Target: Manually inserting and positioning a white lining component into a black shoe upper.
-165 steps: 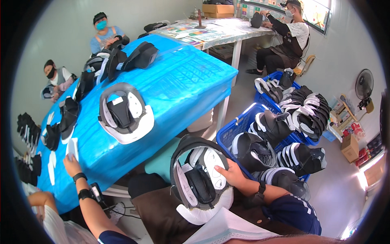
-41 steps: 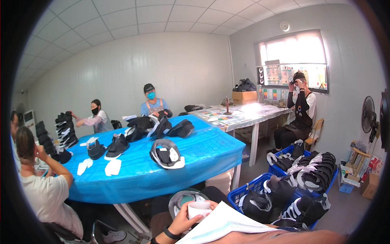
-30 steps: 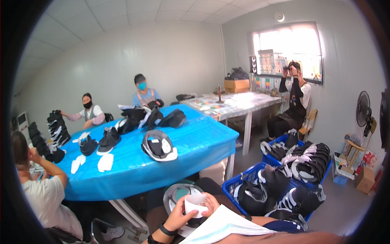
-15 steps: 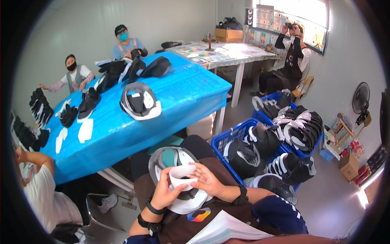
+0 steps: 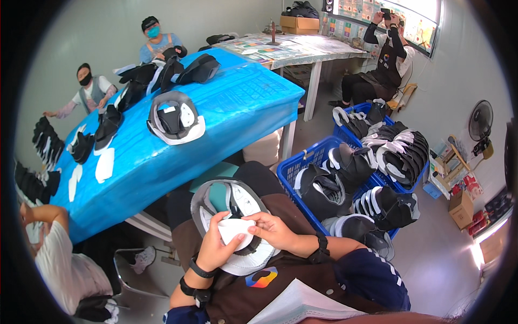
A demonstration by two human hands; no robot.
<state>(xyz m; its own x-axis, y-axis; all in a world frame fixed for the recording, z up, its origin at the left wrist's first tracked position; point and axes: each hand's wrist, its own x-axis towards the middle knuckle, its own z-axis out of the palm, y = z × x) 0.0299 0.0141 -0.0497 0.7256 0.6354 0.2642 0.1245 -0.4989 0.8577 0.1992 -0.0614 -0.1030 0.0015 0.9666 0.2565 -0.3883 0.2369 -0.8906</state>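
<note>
A smooth white curved piece (image 5: 234, 231), like a stiff visor insert, is held between my two hands over my lap. My left hand (image 5: 215, 244) grips its left side, thumb in front. My right hand (image 5: 276, 233) pinches its upper right edge between thumb and fingers. Below them an upturned cap (image 5: 244, 265) with grey, white and black parts lies on my brown apron, its inside facing up. My hands cover part of the cap.
On the blue-covered table (image 5: 226, 113) lie another upturned cap (image 5: 176, 120), dark caps and flat white pieces (image 5: 104, 165). Blue baskets (image 5: 299, 162) of stacked caps stand at my right. A co-worker (image 5: 73, 259) sits near left; others sit farther back.
My hands have come closer together. The white piece, earlier a wide open curve, now shows a narrower, flatter face. The whole view has shifted slightly.
</note>
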